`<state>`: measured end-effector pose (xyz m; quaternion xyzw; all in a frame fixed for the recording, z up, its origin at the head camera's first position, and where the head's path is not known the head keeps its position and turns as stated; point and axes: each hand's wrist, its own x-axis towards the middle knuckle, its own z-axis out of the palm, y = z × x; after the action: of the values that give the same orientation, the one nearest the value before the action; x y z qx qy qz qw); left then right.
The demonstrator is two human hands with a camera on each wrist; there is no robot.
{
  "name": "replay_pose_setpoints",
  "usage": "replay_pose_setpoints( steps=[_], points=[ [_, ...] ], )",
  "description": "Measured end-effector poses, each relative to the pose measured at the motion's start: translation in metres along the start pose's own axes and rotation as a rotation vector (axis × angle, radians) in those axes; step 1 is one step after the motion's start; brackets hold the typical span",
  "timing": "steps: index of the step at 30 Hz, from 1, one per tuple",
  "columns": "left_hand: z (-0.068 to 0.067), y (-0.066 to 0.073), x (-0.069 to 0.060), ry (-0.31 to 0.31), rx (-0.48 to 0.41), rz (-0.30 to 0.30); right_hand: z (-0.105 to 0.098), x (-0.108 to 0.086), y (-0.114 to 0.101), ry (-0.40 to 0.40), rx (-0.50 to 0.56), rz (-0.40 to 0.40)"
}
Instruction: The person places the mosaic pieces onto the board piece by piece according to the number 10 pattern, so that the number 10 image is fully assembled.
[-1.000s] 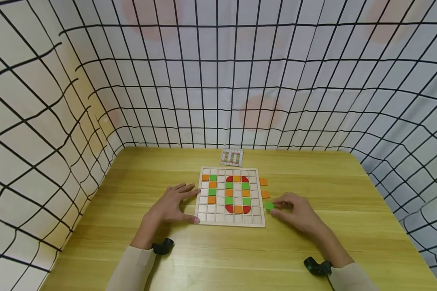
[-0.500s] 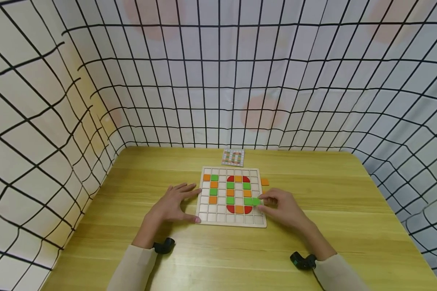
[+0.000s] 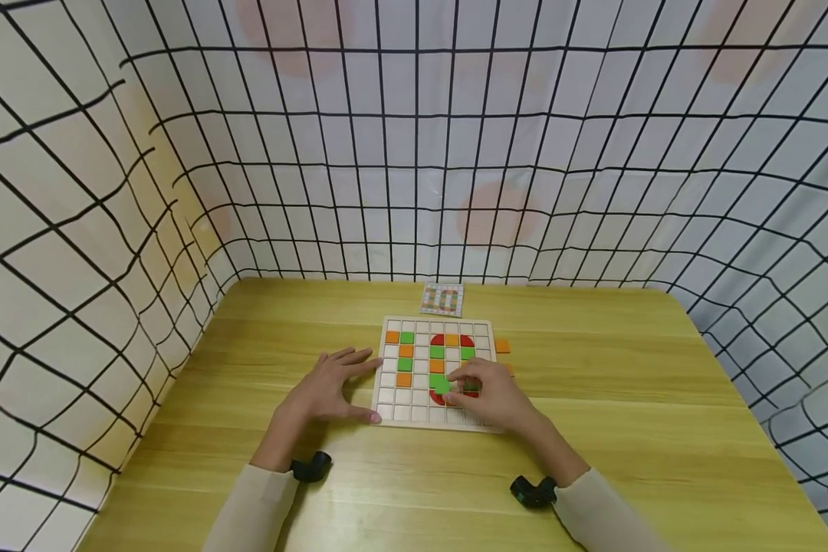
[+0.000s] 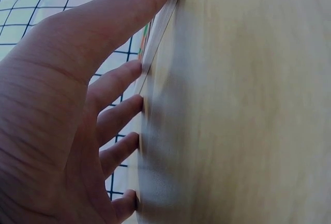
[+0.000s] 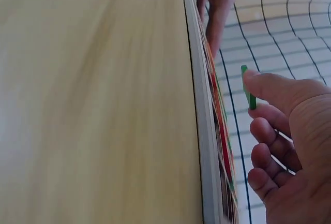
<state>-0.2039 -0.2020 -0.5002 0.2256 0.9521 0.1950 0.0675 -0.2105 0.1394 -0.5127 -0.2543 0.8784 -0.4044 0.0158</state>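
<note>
A square wooden grid board lies on the table, with orange, green and red tiles set in some of its cells. My right hand pinches a green square tile between thumb and index finger, over the lower part of the tile ring. In the right wrist view that green tile is held clear above the board, its edge towards the camera. My left hand touches the board's left edge with thumb and index finger, its fingers spread. Some tiles at the ring's lower right are hidden behind the right hand.
Behind the board lies a small pattern card. An orange tile rests on the table just right of the board, and another lies partly hidden by the right hand. White cloth with a black grid encloses the table's back and sides.
My right hand has carried the green tile leftward from beside the board, across its right edge, to the ring's left side. The left hand stays at the board's edge.
</note>
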Motion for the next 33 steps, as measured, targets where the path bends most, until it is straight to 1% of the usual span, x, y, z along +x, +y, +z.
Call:
replay_pose_setpoints(
  steps=[7, 9, 14, 22, 29, 33],
  points=[
    [0.002, -0.001, 0.0, 0.002, 0.015, -0.005, 0.024, 0.015, -0.015, -0.007, -0.008, -0.068],
    [0.002, -0.001, 0.0, 0.001, 0.018, -0.006, 0.03, 0.018, -0.017, -0.018, -0.011, -0.066],
    [0.003, -0.001, 0.001, 0.0, 0.025, -0.006, 0.041, 0.022, -0.023, -0.038, -0.016, -0.034],
    [0.002, -0.001, 0.0, 0.008, 0.012, -0.009, 0.048, 0.025, -0.028, -0.046, -0.041, -0.056],
    [0.002, 0.0, 0.0, 0.004, 0.006, -0.013, 0.052, 0.027, -0.029, -0.045, -0.108, -0.043],
    [0.002, 0.0, 0.001, 0.001, 0.007, -0.015, 0.053, 0.027, -0.03, -0.042, -0.109, -0.036]
  ],
)
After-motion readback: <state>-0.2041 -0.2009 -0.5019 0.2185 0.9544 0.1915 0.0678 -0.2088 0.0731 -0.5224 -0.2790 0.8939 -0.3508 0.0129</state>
